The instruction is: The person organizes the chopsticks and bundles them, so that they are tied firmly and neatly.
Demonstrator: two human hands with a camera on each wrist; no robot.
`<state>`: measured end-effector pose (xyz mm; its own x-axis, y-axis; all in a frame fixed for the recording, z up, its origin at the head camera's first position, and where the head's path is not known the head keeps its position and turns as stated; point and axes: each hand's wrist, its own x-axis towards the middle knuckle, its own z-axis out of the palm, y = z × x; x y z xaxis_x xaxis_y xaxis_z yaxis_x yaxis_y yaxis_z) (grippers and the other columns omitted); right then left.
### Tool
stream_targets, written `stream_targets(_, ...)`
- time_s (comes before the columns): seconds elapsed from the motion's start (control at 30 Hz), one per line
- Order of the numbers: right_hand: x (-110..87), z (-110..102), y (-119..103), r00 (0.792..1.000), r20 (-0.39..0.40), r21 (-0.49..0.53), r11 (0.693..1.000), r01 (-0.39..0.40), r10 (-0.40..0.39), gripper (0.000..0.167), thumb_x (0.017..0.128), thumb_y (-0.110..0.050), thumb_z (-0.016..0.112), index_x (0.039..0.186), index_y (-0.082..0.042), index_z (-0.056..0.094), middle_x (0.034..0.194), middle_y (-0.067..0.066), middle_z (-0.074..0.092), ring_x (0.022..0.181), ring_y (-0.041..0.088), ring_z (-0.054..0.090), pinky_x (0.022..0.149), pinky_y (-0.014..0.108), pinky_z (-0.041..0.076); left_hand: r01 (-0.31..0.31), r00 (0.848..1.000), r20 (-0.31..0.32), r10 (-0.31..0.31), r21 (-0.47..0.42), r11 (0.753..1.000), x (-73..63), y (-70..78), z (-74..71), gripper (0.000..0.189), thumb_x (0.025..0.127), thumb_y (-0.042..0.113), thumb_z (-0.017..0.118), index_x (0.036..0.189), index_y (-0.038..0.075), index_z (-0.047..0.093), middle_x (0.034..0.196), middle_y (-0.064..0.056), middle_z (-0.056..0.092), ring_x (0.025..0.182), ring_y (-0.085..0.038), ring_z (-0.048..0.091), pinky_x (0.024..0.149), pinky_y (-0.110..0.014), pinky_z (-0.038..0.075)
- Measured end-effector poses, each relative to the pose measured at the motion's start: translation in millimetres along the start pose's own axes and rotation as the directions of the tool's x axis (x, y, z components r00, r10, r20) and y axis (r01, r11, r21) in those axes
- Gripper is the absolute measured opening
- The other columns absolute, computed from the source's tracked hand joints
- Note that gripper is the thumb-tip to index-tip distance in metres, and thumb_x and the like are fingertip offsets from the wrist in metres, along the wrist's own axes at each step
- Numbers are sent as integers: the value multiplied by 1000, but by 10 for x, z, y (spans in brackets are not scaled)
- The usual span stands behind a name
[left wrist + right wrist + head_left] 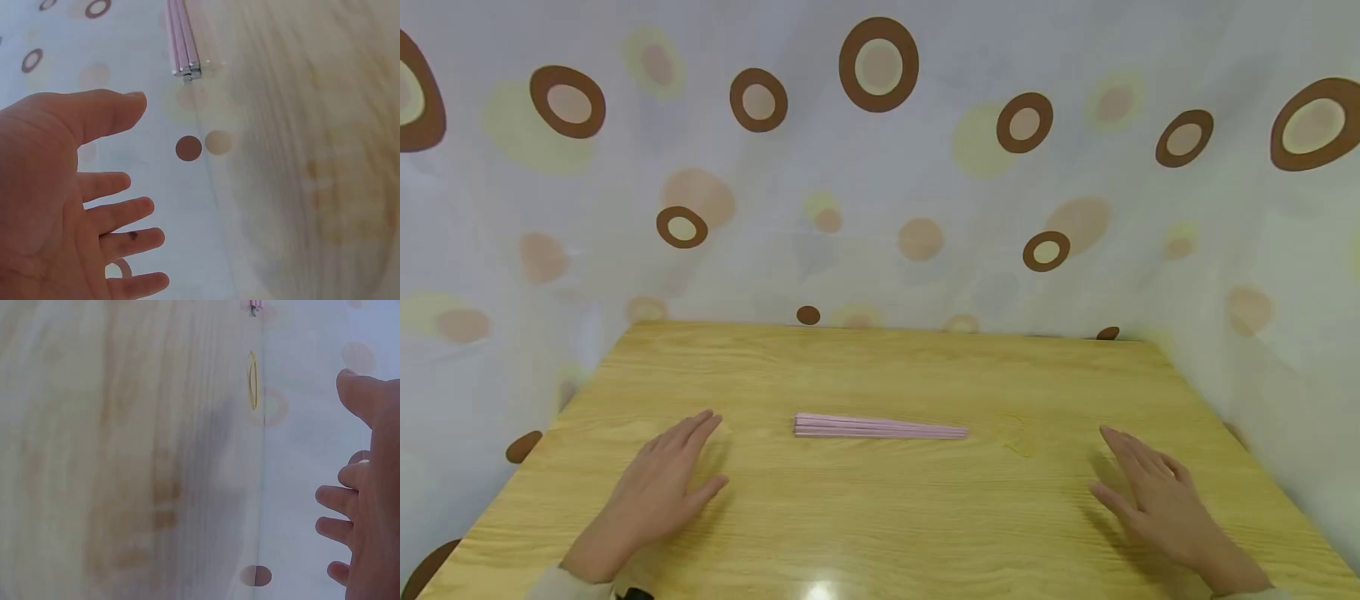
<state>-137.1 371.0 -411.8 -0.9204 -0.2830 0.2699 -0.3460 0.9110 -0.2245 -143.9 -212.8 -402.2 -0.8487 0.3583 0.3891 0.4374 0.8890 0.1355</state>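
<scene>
A small bundle of slim pink sticks [876, 427] lies crosswise near the middle of the wooden table, fanned slightly wider at its left end. Silvery tips show on the sticks [182, 40] in the left wrist view. Just right of the bundle is a thin yellow rubber band [255, 381], laid in a loose loop. To the left of the sticks, my left hand [658, 483] is held apart from them, fingers extended and thumb spread. My right hand [1157, 500] is out to the right of the band, fingers extended, holding nothing.
The wooden table [880, 517] runs back to a pale curtain [880, 167] with brown and beige circles, which also closes in both sides. A dark band [636, 593] shows at the left wrist.
</scene>
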Motion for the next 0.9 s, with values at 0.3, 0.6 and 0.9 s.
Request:
stream_targets(0.3,104,36,-108,1000,-1,62,998,17,-17,68,95,-30,60,150,-7,27,143,24,40,125,45,40,91,63,23,-1,998,55,2,-21,1000,84,146,58,66,82,32,75,134,0,50,137,-19,51,121,-38,52,90,-57,45)
stream_targets(0.6,195,86,-207,1000,10,160,987,26,-28,66,96,-26,57,150,-8,25,145,25,36,127,47,36,91,64,22,-14,998,61,17,-57,998,279,269,82,65,85,31,73,135,-1,48,139,-19,49,123,-38,51,91,-56,44)
stream_targets(0.9,254,158,-296,999,33,166,986,30,-36,62,97,-26,56,148,-5,28,143,26,40,124,46,39,88,64,27,-15,999,39,17,-54,998,414,272,9,65,85,28,73,135,-2,46,139,-20,49,122,-39,51,90,-58,45)
